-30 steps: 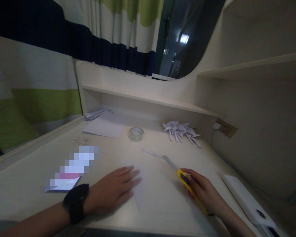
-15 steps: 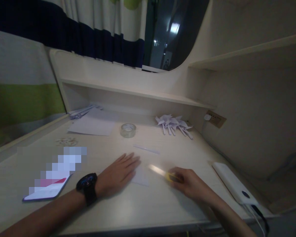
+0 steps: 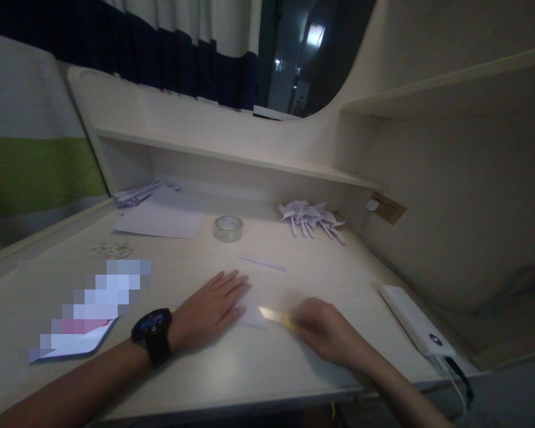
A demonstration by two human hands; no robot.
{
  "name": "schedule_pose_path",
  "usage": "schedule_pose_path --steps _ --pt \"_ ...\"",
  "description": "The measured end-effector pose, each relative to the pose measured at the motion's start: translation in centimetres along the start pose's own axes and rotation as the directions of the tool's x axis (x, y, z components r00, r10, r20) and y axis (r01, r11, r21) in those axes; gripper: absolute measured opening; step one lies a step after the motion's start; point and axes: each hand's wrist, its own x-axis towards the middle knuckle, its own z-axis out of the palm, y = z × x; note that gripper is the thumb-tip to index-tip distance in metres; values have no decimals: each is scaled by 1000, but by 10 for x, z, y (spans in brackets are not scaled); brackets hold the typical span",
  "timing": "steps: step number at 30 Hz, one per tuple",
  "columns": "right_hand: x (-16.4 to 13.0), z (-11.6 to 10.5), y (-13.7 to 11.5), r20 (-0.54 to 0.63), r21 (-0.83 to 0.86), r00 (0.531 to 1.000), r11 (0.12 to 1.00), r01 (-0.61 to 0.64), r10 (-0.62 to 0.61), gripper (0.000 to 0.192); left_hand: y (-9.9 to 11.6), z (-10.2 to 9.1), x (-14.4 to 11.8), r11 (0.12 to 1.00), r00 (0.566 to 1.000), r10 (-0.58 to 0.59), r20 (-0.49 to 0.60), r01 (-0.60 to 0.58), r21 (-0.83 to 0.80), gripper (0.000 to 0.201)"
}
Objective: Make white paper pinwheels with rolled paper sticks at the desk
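Paper (image 3: 255, 310) lies flat at desk (image 3: 214, 380) centre, pinned under your left hand (image 3: 209, 306), fingers spread and released. Your right hand (image 3: 323, 333), at 3 o'clock of it, is clenched around the yellow utility knife (image 3: 279, 318), blade on the sheet. Tape roll (image 3: 228, 228) sits at 12 o'clock.

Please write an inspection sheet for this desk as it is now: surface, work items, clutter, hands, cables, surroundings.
Surface: pale desk, dim light.
Work items: white paper sheet flat on desk; yellow utility knife, blade out, blurred.
Clutter: tape roll, folded paper pinwheels, paper strip, paper stack, phone, white power bank.
Hands: left hand flat on sheet; right hand grips knife.
Cables: cable hangs from power bank over the edge.
Surroundings: shelf, striped curtain, wall socket.
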Motion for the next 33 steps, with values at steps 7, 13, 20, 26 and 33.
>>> schedule_pose_path --steps 7,13,20,26,33 --pt "6 6 -4 48 46 998 999 29 -31 11 2 -5 1 1000 999 17 35 -16 -16 49" --pt "8 9 -4 48 18 998 999 45 -46 13 3 -8 1 1000 999 27 40 -26 -15 45" --pt "8 9 -1 51 14 997 998 56 -57 14 4 -7 1 999 1000 18 23 -18 -35 44" --pt "7 11 -10 52 45 994 994 98 -100 13 4 -7 1 999 1000 13 21 -12 -48 44" --pt "0 -3 -7 61 61 998 998 16 -19 11 6 -10 0 998 1000 2 -32 -4 -64 45"
